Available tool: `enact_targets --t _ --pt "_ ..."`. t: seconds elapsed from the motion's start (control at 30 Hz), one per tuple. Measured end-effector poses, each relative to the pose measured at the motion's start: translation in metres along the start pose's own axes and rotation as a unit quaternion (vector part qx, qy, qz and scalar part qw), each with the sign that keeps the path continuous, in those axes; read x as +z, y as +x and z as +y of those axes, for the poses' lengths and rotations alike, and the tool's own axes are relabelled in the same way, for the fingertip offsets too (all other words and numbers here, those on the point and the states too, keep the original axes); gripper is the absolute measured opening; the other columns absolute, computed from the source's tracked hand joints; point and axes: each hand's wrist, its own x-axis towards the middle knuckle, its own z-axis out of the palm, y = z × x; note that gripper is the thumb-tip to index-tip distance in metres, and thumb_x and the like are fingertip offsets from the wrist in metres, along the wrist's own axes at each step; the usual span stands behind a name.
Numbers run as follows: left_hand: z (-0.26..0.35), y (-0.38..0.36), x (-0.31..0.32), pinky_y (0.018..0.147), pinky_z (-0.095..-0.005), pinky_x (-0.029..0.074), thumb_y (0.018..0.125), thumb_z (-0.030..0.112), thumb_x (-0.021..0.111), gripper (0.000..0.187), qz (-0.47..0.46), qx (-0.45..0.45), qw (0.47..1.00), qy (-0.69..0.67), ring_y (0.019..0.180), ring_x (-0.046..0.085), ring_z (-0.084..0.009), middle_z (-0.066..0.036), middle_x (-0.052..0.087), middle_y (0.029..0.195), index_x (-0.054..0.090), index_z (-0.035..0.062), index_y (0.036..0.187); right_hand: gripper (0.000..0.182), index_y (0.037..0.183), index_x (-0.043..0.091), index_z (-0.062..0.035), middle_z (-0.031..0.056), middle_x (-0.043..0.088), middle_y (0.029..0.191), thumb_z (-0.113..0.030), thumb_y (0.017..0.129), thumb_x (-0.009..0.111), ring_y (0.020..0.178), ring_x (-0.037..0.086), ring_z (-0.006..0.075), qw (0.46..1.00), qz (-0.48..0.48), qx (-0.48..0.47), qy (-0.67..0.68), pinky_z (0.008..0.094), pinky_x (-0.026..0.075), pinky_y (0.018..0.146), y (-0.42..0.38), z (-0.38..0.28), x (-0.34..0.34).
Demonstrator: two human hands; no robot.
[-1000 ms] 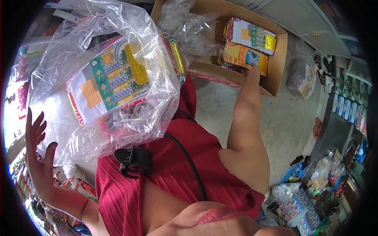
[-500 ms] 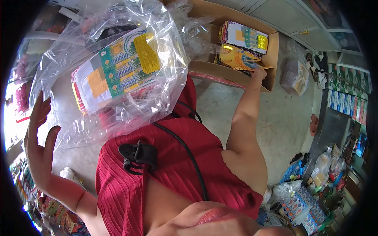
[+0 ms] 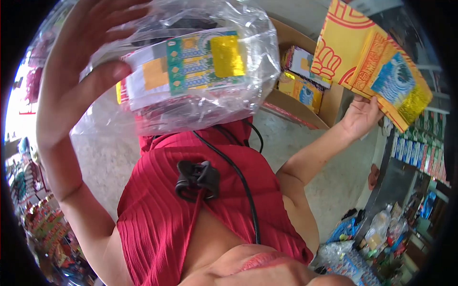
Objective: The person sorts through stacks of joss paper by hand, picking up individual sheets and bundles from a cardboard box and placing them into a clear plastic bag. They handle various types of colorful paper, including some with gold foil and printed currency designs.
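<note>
My right hand (image 3: 361, 117) is raised at the right, fingers closed on the lower edge of a flat yellow paper packet (image 3: 350, 57) with red print, a blue picture and gold foil. My left hand (image 3: 88, 71) is lifted at the upper left, its spread fingers smeared by motion, over the edge of a large clear plastic bag (image 3: 191, 114). Inside the bag lies a stack of printed papers (image 3: 143, 93) with a green note-like print, an orange square and gold foil on top.
Behind the bag, a cardboard box (image 3: 329, 107) holds more paper packets (image 3: 300, 88). Shelves of boxed goods (image 3: 415, 152) line the right side. Plastic-wrapped goods (image 3: 381, 229) are heaped at the lower right. Sandals (image 3: 373, 176) lie on the concrete floor (image 3: 286, 148).
My right hand has come up out of the box with the yellow paper packet. My left hand has risen and moved inward over the bag. The bag appears further right in view.
</note>
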Motion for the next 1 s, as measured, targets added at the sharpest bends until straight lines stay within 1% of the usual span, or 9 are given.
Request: enact_targets --t 0.1,0.27,0.4,0.47,0.53,0.6,0.7,0.83,1.0 --pt "0.016 0.022 0.043 0.087 -0.0308 0.052 0.075 0.024 0.081 0.093 0.218 -0.004 0.975 -0.031 0.107 0.059 -0.0247 -0.020 0.053 0.124 0.023 -0.0009 0.144 0.051 0.131 0.043 -0.0117 0.0132 0.055 0.125 0.010 0.086 0.048 0.108 0.059 0.0270 0.993 -0.088 0.022 0.073 0.0429 0.058 0.075 -0.012 0.007 0.072" --pt "0.030 0.020 -0.008 0.099 -0.0380 0.046 0.072 0.025 0.083 0.106 0.096 -0.121 0.923 -0.353 0.119 0.051 -0.0311 -0.026 0.046 0.131 0.012 -0.0020 0.146 0.051 0.132 0.042 -0.0089 0.0135 0.056 0.122 0.011 0.086 0.049 0.104 0.061 0.0248 0.978 -0.163 0.082 0.100 0.0408 0.060 0.069 -0.055 0.032 0.160" --pt "-0.019 -0.003 -0.041 0.089 -0.0293 0.050 0.084 0.012 0.071 0.067 0.041 -0.093 0.916 -0.389 0.104 0.059 -0.0192 -0.016 0.060 0.117 0.034 -0.0039 0.137 0.044 0.129 0.046 -0.0054 0.0128 0.056 0.121 0.008 0.087 0.052 0.100 0.063 0.0241 0.961 -0.223 0.119 0.109 0.0381 0.058 0.074 -0.073 0.037 0.191" --pt "-0.054 -0.021 -0.063 0.082 -0.0223 0.050 0.089 0.005 0.064 0.042 -0.042 0.009 0.919 -0.391 0.094 0.062 -0.0114 -0.009 0.063 0.111 0.049 -0.0019 0.128 0.039 0.126 0.050 -0.0052 0.0125 0.055 0.122 0.003 0.089 0.058 0.107 0.059 0.0250 0.920 -0.336 0.053 -0.192 0.0378 0.049 0.089 -0.073 0.035 0.185" --pt "-0.044 -0.052 -0.061 0.083 -0.0197 0.049 0.089 0.003 0.062 0.044 0.091 -0.020 0.938 -0.333 0.095 0.061 -0.0111 -0.010 0.064 0.110 0.047 0.0006 0.131 0.042 0.124 0.051 -0.0037 0.0125 0.054 0.123 -0.007 0.086 0.068 0.110 0.054 0.0251 0.924 -0.362 0.042 -0.115 0.0351 0.040 0.097 -0.077 0.037 0.200" --pt "-0.049 -0.078 -0.082 0.090 -0.0303 0.048 0.093 0.031 0.059 0.047 0.125 -0.262 0.957 0.003 0.107 0.060 -0.0188 -0.012 0.061 0.118 0.053 0.0005 0.128 0.049 0.122 0.051 -0.0017 0.0130 0.054 0.122 -0.016 0.081 0.075 0.106 0.053 0.0241 0.774 -0.453 0.024 -0.442 0.0340 0.038 0.096 -0.072 0.036 0.186" --pt "-0.062 -0.103 -0.089 0.083 -0.0224 0.048 0.091 0.016 0.062 0.030 0.080 -0.302 0.949 -0.029 0.093 0.061 -0.0068 -0.002 0.066 0.107 0.060 0.0035 0.119 0.044 0.118 0.054 -0.0034 0.0114 0.058 0.110 -0.017 0.081 0.072 0.087 0.054 0.0183 0.770 -0.418 0.063 -0.478 0.0291 0.043 0.077 -0.079 0.045 0.180" --pt "-0.079 -0.113 -0.084 0.084 -0.0205 0.048 0.090 0.015 0.063 0.031 -0.062 -0.357 0.929 -0.073 0.091 0.061 -0.0062 -0.002 0.066 0.105 0.060 0.0021 0.118 0.029 0.114 0.058 -0.0049 0.0060 0.064 0.091 -0.005 0.085 0.060 0.065 0.050 0.0093 0.800 -0.343 0.176 -0.460 0.0249 0.043 0.058 -0.080 0.049 0.170" --pt "-0.090 -0.111 -0.076 0.087 -0.0209 0.047 0.090 0.016 0.064 0.033 -0.019 -0.347 0.930 -0.120 0.093 0.061 -0.0061 -0.002 0.066 0.105 0.059 0.0012 0.119 0.026 0.109 0.062 -0.0027 0.0037 0.065 0.090 0.002 0.086 0.054 0.064 0.050 0.0068 0.802 -0.351 0.110 -0.471 0.0234 0.043 0.058 -0.072 0.048 0.162"
